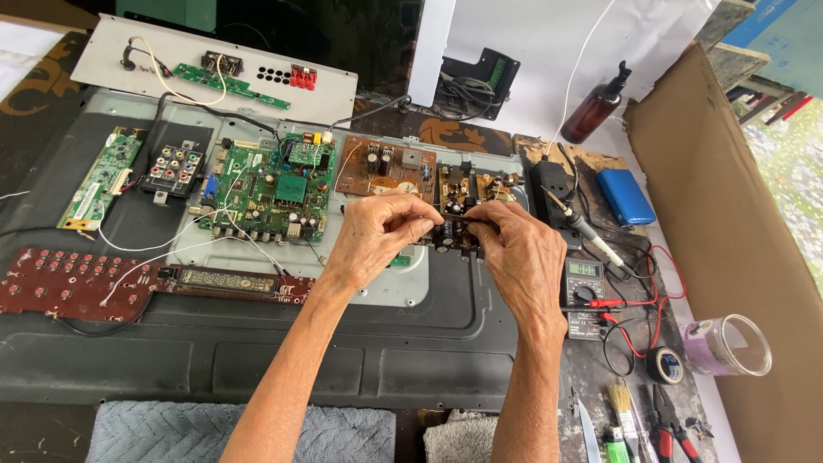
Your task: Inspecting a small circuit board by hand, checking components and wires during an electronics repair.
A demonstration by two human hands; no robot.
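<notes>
My left hand (377, 236) and my right hand (519, 253) meet over a small dark circuit board (452, 233) studded with capacitors. Both pinch it between fingertips, just above the grey metal chassis (129, 227) of an opened flat screen. Behind my fingers lies a brown power board (381, 167) with a second brown board (471, 184) beside it. To the left of them sits a green main board (274, 189). What my fingertips grip on the small board is hidden by the fingers themselves.
A long brown button board (77, 283) and display strip (227, 281) lie at the left. A multimeter (585, 287) with red and black leads, a soldering iron (591, 240), black tape (664, 364), a brown bottle (596, 107) and a blue case (626, 197) crowd the right. Pliers and a brush (621, 411) rest near the front edge.
</notes>
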